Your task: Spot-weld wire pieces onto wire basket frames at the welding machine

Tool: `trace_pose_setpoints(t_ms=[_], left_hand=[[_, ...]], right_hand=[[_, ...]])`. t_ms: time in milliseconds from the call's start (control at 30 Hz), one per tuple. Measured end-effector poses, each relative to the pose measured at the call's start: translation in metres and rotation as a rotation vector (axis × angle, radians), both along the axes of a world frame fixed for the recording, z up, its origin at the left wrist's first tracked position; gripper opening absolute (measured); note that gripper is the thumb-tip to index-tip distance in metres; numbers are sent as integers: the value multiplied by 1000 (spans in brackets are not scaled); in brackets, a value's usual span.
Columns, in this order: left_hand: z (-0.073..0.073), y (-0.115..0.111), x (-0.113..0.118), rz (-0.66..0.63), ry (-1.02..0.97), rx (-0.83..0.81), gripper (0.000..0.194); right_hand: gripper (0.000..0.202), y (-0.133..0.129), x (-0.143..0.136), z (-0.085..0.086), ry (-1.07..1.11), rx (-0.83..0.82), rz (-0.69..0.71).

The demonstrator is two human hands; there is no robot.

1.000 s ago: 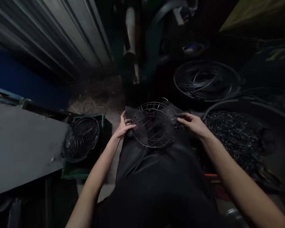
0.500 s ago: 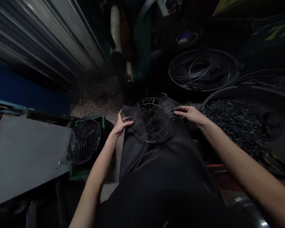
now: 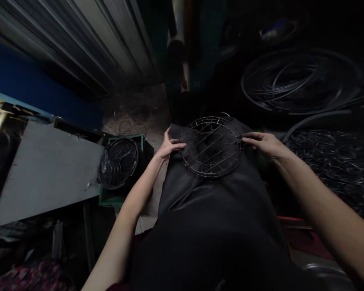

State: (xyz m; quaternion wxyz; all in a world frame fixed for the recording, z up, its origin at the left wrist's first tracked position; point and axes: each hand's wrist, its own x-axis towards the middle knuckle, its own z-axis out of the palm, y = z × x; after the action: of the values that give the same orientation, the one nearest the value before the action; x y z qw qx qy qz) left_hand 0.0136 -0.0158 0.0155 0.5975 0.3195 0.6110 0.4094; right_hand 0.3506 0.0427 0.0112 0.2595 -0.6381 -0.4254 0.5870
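Note:
A round wire basket (image 3: 211, 176) with crossing wires lies over the dark apron (image 3: 200, 214) on my lap. My left hand (image 3: 169, 146) pinches its left rim between thumb and fingers, with the index finger raised. At the opposite side, my right hand (image 3: 260, 143) grips the right rim between thumb and fingertips. Small bent wires show inside the ring, but their exact joints are too fine to make out.
Left of my lap, a green crate (image 3: 111, 198) holds a coil of dark wire (image 3: 119, 163) beside a grey board (image 3: 53, 169). Wire loops (image 3: 294, 83) lie at upper right, above a heap of small bent metal pieces (image 3: 333, 157).
The view has turned left, so the surroundings, the basket and both hands appear further right and slightly higher. Both hands keep their hold on the rim.

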Motion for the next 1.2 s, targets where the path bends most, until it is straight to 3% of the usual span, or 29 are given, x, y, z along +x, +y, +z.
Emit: trace_pose_setpoints(t_ms=[233,400,467,600,700,800,933,1033,1133,1200], left_hand=[[3,-1,3,4,-4,18,125],[11,-6,-3,-5,-12,99,127],[24,-7,-6,-17,17,185,128],[63,-13,-7,-21,158,473,127],[81,-22,-4,-8,322,736,120],[68,-29,-2,-88,455,926,92],[29,-34,-3,-296,576,1078,38],[12,-41,-7,-475,619,1214,24],[12,-46,-15,-580,616,1305,22],[15,-48,-20,-608,633,1223,15]], right_hand=[[20,2,5,-13,-48,-4,5],[24,0,0,11,-33,50,11],[27,1,-5,30,-22,118,5],[33,5,-12,67,-19,349,12],[35,8,-13,76,17,497,-10],[29,7,-9,61,55,540,-15],[27,-4,3,18,83,461,-10],[36,-11,15,-2,60,414,-35],[35,-8,21,4,6,414,-11],[33,0,18,19,-51,413,33]])
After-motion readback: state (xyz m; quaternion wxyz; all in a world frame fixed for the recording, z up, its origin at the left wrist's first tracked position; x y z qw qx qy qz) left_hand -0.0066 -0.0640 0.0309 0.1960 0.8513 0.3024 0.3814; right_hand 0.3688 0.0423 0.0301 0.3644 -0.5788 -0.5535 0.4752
